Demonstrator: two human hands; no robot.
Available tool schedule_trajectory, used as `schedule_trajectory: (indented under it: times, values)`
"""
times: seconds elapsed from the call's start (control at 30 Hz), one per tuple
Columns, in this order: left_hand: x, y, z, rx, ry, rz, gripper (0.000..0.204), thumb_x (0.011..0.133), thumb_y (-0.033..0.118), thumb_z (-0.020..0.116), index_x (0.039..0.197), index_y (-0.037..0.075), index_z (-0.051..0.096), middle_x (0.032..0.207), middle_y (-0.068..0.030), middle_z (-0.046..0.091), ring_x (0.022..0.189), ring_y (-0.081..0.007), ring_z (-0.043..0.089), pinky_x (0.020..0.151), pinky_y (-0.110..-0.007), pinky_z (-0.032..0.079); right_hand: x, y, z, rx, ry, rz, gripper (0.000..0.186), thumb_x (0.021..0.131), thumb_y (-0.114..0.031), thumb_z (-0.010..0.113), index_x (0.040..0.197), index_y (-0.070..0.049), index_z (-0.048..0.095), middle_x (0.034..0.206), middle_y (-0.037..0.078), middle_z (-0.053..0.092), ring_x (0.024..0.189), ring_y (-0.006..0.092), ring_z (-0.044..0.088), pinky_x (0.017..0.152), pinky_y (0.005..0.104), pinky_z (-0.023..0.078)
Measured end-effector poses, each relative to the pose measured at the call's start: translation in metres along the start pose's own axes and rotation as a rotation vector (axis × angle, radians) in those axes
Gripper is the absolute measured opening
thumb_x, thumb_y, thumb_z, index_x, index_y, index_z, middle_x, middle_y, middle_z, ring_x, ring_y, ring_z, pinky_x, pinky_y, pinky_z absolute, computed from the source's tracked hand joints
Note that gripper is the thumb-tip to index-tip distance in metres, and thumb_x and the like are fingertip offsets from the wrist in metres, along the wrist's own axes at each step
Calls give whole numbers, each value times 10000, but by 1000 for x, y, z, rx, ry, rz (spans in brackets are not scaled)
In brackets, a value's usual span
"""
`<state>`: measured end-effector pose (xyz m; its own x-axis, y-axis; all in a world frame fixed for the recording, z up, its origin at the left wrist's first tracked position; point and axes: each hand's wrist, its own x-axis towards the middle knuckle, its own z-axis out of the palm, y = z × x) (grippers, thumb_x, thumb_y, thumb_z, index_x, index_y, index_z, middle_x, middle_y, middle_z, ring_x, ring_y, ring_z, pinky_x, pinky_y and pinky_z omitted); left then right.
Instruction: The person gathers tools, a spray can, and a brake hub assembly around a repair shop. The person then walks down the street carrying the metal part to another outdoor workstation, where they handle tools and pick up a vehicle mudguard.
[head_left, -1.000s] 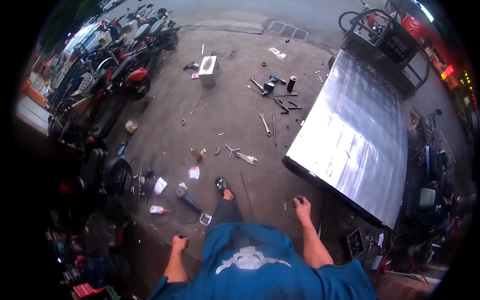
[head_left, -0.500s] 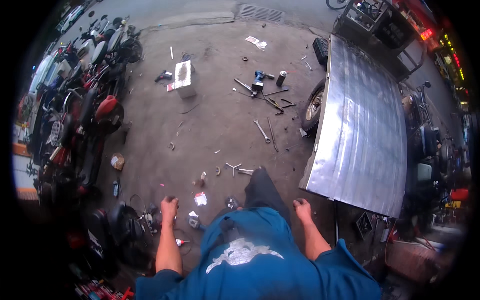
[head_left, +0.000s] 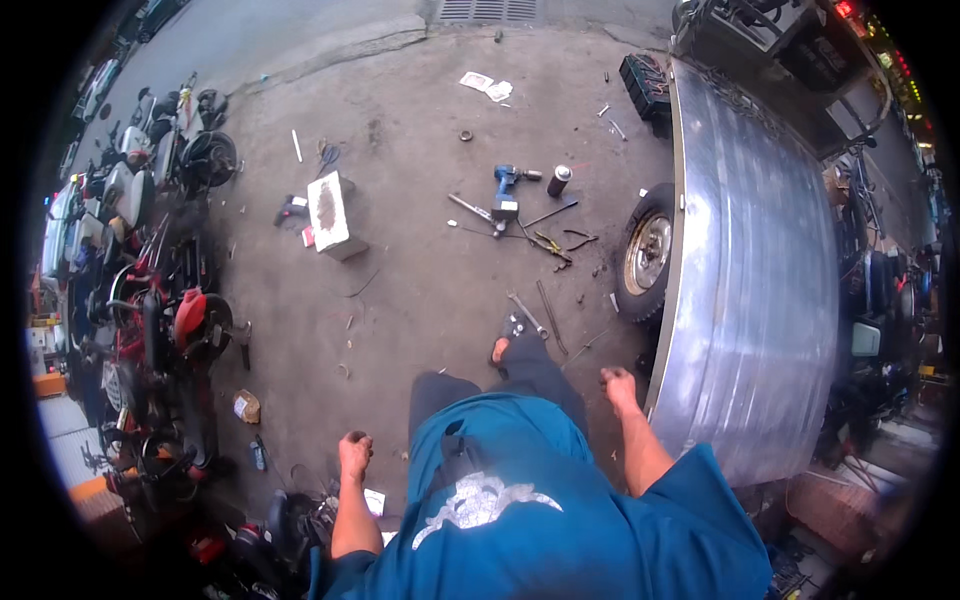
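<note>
My left hand [head_left: 355, 453] hangs at my left side over the concrete, fingers curled in, and nothing shows in it. On the other side my right hand [head_left: 619, 385] is also loosely closed, close to the edge of a large ribbed sheet-metal panel [head_left: 755, 290] but apart from it. Beyond my feet lie a combination wrench [head_left: 528, 316] and a thin metal rod [head_left: 551, 318]. Farther off are a blue cordless impact wrench [head_left: 504, 185], a dark spray can [head_left: 560, 181], yellow-handled pliers [head_left: 551, 246] and a second pair of pliers [head_left: 580, 239].
Parked motorcycles [head_left: 150, 290] line the left. A white-topped box [head_left: 335, 215] stands on the ground at left centre. A wheel [head_left: 648, 252] shows under the metal panel, with a dark crate [head_left: 645, 85] beyond. A drain grate [head_left: 488, 10] lies at the far edge.
I have stepped forward, and the tools and wheel are nearer. My foot has come down beside the wrench. Both hands have swung slightly, still closed and touching nothing.
</note>
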<state>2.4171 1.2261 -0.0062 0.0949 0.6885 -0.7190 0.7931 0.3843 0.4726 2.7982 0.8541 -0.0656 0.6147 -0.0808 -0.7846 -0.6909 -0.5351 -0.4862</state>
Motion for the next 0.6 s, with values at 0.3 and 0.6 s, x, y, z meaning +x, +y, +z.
schedule_trajectory:
  times: [0.3,0.6]
  values:
    - [122,192,16,279,-119,92,277,727,79,553,947,-88,579,747,-123,606,604,-174,568,554,-287,473,95,-129,13,120,176,-194,232,804,-183,576,957,-9,577,766,28,568,629,85,492,534,225,387]
    - [321,358,139,467,-314,326,324,717,139,551,948,-86,582,802,-175,623,665,-217,603,605,-314,478,165,-66,104,-247,277,136,309,744,-232,621,906,30,597,827,129,632,726,223,584,693,325,447]
